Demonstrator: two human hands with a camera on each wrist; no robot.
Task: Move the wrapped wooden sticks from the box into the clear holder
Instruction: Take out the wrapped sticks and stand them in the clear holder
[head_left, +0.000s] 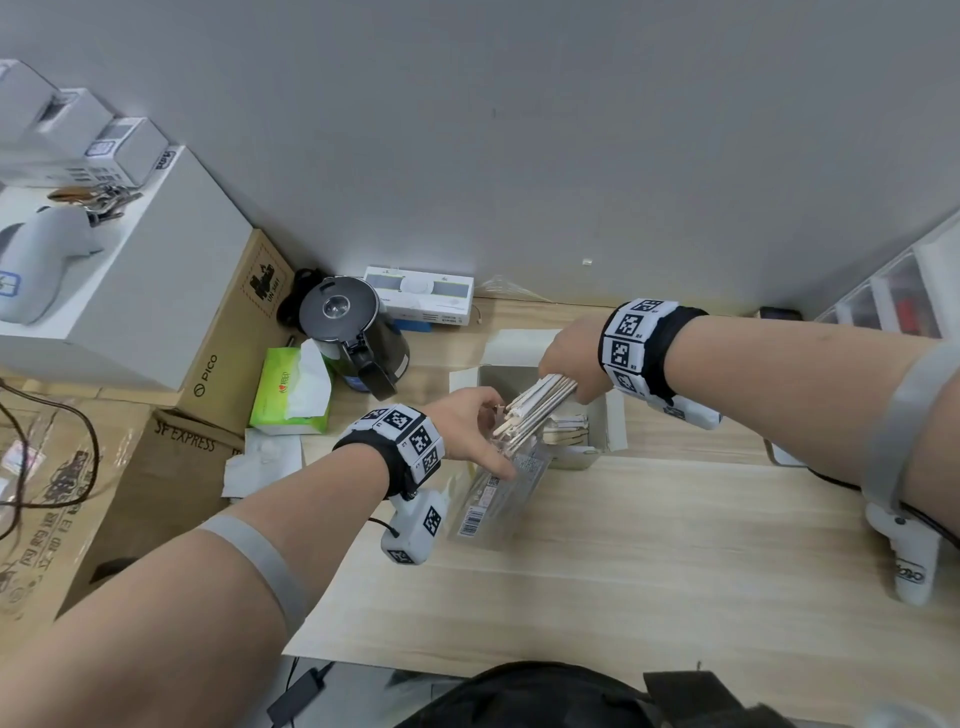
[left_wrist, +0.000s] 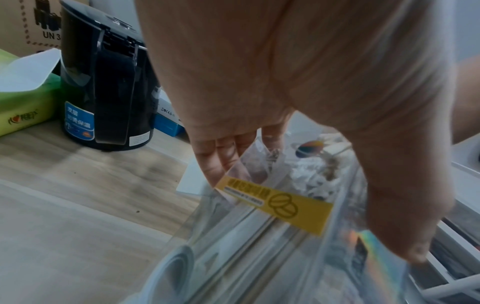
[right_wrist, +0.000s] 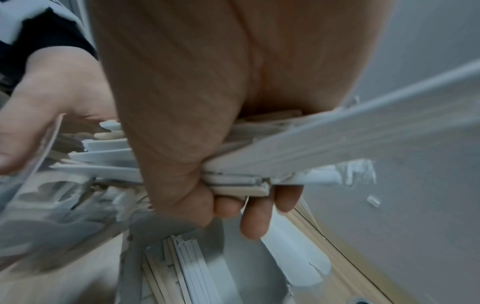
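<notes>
The wooden table (head_left: 649, 545) carries the whole job, with a white box (head_left: 605, 415) open near the wall and a clear holder (head_left: 498, 499) tilted just in front of it; beside them to the left stand a black kettle (head_left: 358, 332) and a green tissue pack (head_left: 288, 395), neither part of the work.

The task looks to be in mid-course — one load is on its way and more is waiting. The right hand (head_left: 571, 364) is clamped round a bundle of wrapped sticks (head_left: 535, 408), fingers curled under and thumb over, the bundle slanting down from above the box so that its lower ends reach the mouth of the holder; whether those ends are already inside the rim I cannot tell, since the clear plastic blurs there. The left hand (head_left: 478, 426) grips the holder at its top, thumb on one wall and fingers on the other, tipping the opening toward the bundle. The left wrist view shows pale sticks lying along the inside of the holder, so some appear to be in already.

What is left — a layer of sticks still lies on the floor of the box, seen in the right wrist view below the curled fingers (right_wrist: 253, 222); by my reckoning at least one more handful must follow once this bundle is let go into the holder.
</notes>
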